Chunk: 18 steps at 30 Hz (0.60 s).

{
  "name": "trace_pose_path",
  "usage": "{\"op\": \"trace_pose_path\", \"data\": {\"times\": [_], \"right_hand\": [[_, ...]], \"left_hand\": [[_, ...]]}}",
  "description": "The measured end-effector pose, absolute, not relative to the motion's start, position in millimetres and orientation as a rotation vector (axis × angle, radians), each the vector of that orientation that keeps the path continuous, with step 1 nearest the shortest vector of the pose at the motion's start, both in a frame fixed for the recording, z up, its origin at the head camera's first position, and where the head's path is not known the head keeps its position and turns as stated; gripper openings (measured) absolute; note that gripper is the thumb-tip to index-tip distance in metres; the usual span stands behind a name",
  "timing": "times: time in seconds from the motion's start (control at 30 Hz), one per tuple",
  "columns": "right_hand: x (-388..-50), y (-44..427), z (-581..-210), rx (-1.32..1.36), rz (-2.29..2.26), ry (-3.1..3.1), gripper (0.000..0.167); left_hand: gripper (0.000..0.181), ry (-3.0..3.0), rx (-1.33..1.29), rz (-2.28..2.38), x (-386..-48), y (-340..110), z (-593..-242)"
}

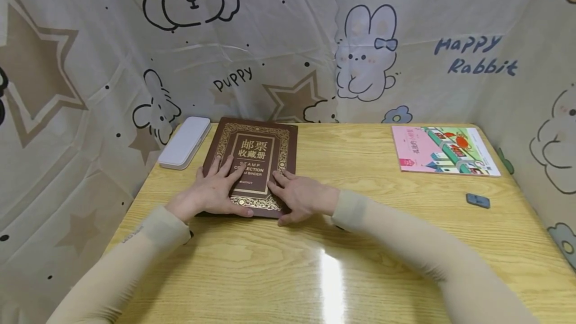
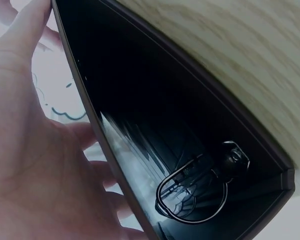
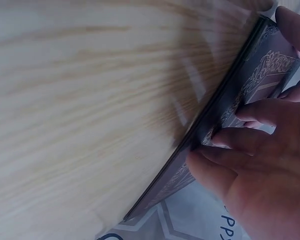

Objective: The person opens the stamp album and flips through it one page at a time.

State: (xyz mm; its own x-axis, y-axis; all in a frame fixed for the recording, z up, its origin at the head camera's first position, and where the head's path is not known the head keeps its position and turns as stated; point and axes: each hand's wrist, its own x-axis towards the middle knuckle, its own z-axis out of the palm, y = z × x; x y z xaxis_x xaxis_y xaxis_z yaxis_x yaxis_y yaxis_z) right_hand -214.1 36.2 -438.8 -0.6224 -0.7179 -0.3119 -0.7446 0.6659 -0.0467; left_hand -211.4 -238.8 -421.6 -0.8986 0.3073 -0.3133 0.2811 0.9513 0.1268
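Observation:
A dark brown binder (image 1: 288, 149) with gold patterns and lettering lies closed at the table's back left. My left hand (image 1: 209, 194) rests on its left lower part with fingers spread, the thumb along the front edge. My right hand (image 1: 303, 196) touches the lower right corner of the cover, fingers slightly bent. In the left wrist view the binder (image 2: 210, 80) shows its hollow inside with a metal ring, beside my left hand (image 2: 55, 145). The right wrist view has my right hand (image 3: 265, 155) with fingertips on the cover of the binder (image 3: 170, 172).
A white case (image 1: 185, 143) lies left of the binder. At the back right are a pink and green booklet (image 1: 445, 150) and a small dark blue object (image 1: 478, 200). A printed cloth (image 1: 270, 24) hangs behind the wooden table (image 1: 252, 274).

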Motion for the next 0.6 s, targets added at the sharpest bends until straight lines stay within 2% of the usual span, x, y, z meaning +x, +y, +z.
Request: {"op": "trace_pose_path", "data": {"times": [0.27,0.6], "right_hand": [[-207,56,-443,-1.231,0.129,2.594,0.115],[-203,82,-442,-1.198,0.022,2.576,0.097]], "left_hand": [[0.141,2.784,0.456,0.090,-206,-222,-423],[0.138,2.785,0.503,0.041,-200,-198,-425]]}}
